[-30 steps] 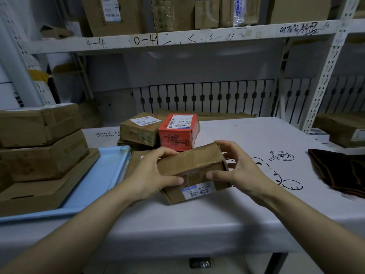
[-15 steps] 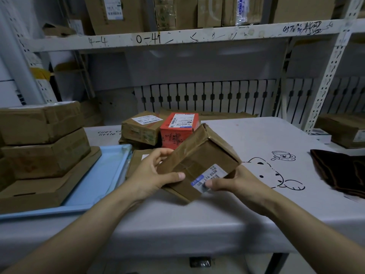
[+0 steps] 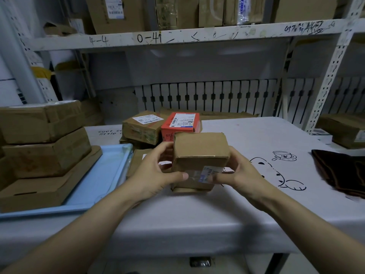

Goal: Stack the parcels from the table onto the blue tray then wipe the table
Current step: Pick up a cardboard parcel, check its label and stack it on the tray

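You're midway: three parcels (image 3: 45, 147) are stacked on the blue tray (image 3: 102, 175). Your left hand (image 3: 156, 175) and right hand (image 3: 239, 173) grip a brown box (image 3: 200, 155) above the surface (image 3: 246, 198); several more wait behind, wiping not begun.

Dim, bluish light (edges bowed, corners soft)

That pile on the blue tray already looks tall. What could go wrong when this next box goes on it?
The brown parcel is held only by the fingertips of the left hand and right hand, so it might slip. The stack on the blue tray is three boxes high and sits unevenly, so another box on top could topple it. The red box close behind could get knocked.
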Demonstrator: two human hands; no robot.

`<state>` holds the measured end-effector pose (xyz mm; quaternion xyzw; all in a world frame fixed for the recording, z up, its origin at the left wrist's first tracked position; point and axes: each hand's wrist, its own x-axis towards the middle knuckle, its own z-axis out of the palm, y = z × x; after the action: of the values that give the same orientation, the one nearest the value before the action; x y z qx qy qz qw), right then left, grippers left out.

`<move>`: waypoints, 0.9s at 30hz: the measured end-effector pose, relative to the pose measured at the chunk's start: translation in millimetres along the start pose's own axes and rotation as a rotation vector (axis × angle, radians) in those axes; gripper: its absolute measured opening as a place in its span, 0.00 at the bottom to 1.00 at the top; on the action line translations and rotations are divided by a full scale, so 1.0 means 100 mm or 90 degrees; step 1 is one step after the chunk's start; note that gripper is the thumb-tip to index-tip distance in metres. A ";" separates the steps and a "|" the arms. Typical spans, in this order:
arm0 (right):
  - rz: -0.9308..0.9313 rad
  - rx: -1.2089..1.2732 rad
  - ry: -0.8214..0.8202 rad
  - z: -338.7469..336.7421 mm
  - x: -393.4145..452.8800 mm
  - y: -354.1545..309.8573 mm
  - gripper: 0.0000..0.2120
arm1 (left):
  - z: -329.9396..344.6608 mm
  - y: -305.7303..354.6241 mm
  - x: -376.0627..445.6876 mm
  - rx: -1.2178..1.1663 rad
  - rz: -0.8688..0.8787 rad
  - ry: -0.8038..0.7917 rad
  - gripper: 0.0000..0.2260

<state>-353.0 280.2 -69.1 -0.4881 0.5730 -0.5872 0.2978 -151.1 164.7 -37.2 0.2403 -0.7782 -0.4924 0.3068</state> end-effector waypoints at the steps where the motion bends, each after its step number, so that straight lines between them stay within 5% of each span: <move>1: 0.003 -0.006 -0.001 0.00 0.00 -0.01 0.30 | 0.00 0.00 0.00 -0.017 -0.012 0.000 0.31; 15: 0.074 0.000 -0.044 0.03 -0.06 0.03 0.22 | 0.03 -0.05 -0.05 -0.302 -0.154 0.031 0.21; 27: -0.021 0.012 0.042 0.19 -0.05 -0.20 0.28 | 0.15 -0.15 0.08 -0.542 -0.265 0.085 0.16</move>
<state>-329.8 281.1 -53.5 -0.4748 0.5688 -0.6132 0.2738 -166.7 162.3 -53.8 0.2747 -0.4211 -0.8021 0.3223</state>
